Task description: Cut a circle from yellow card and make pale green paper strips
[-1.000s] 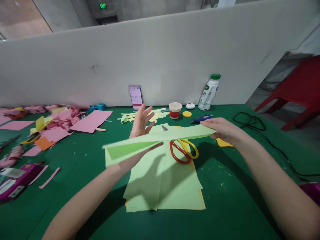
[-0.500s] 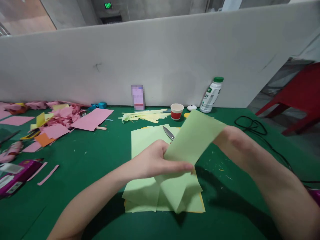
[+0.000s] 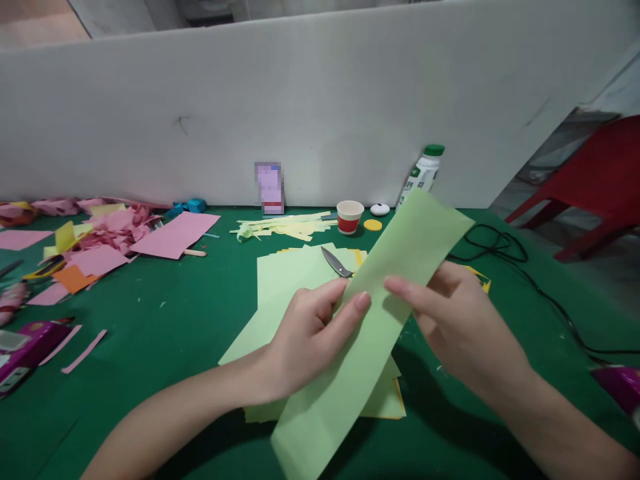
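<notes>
A long light-green sheet of paper [image 3: 370, 327] is held up slantwise between my two hands. My left hand [image 3: 320, 327] pinches its left edge, thumb on the face and fingers behind. On the right side, my right hand [image 3: 450, 313] grips the paper with the thumb on the face; its other fingers are partly hidden behind. Beneath lies a stack of green sheets [image 3: 280, 280] with yellow-orange edges showing. On the stack rests a pair of scissors [image 3: 336, 262], blades visible and handles hidden by the paper and my hand.
Behind the stack are pale paper strips [image 3: 285, 227], a red-white paper cup [image 3: 349, 217], a yellow disc [image 3: 373, 225] and a leaning bottle [image 3: 423, 170]. Pink paper scraps [image 3: 120, 230] and a purple box [image 3: 33, 350] lie left. A black cable [image 3: 545, 300] runs right; a white partition [image 3: 310, 107] stands behind.
My right hand has come nearer and lower, its thumb now on the paper's face. The green sheet has swung into one long slanted piece. My left hand's thumb has turned upward.
</notes>
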